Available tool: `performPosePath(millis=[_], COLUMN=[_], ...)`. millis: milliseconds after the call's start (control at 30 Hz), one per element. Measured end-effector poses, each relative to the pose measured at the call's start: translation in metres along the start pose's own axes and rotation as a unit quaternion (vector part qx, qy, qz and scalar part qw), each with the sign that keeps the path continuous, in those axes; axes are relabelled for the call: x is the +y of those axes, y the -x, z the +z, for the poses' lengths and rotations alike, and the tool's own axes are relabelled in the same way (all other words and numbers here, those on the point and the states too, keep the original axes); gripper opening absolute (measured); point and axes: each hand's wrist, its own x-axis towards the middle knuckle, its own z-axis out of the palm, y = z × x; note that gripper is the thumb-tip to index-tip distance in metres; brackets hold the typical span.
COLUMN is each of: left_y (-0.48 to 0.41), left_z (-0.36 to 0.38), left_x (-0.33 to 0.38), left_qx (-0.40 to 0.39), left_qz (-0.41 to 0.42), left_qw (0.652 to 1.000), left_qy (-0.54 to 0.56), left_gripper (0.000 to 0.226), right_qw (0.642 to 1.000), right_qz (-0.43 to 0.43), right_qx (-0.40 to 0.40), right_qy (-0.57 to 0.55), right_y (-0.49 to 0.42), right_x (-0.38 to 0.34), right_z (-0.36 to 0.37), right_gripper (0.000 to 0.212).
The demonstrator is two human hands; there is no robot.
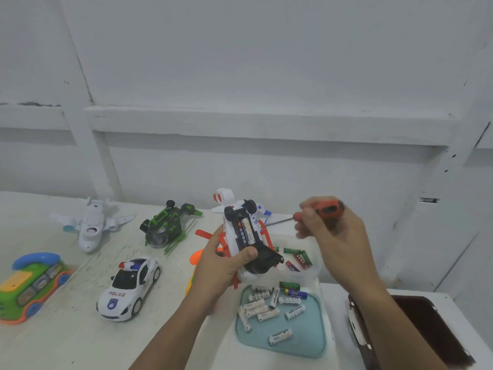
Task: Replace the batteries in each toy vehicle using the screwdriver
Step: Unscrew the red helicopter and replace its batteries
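My left hand [218,265] grips a white and red toy helicopter [246,236] upside down above the table, thumb on its black underside. Its battery bay lies uncovered with batteries [246,232] seated inside. My right hand [333,231] holds an orange-handled screwdriver [320,209] to the right of the toy, its metal shaft pointing left toward it with the tip a short way off. A teal tray [306,340] below holds several white batteries. A clear container [306,273] behind it holds several red and green batteries.
On the white table stand a police car [128,287], a green helicopter [165,228] on its back, a white plane [92,225] and a green toy phone-bus [29,287]. An orange toy [196,256] sits behind my left hand. A dark brown case [426,332] lies at the right edge.
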Motion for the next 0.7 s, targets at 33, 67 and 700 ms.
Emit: performPosePath(millis=[33,67,700], left_y=[-0.002,-0.004,-0.031], left_z=[0.002,0.003,0.025], left_x=[0.0,0.0,-0.012], left_qx=[0.002,0.003,0.019], left_qz=[0.002,0.005,-0.017], left_qw=[1.0,1.0,0.999], left_qy=[0.002,0.005,-0.029], left_gripper=[0.079,0.074,0.088], right_qw=[1.0,1.0,0.994], right_qz=[-0.004,-0.009,-0.06], right_qx=[-0.014,-0.022,-0.037], right_qy=[0.006,0.011,0.083], right_y=[0.006,0.009,0.013], right_x=[0.004,0.01,0.062], right_z=[0.001,0.002,-0.013], right_gripper=[0.012,0.011,0.02])
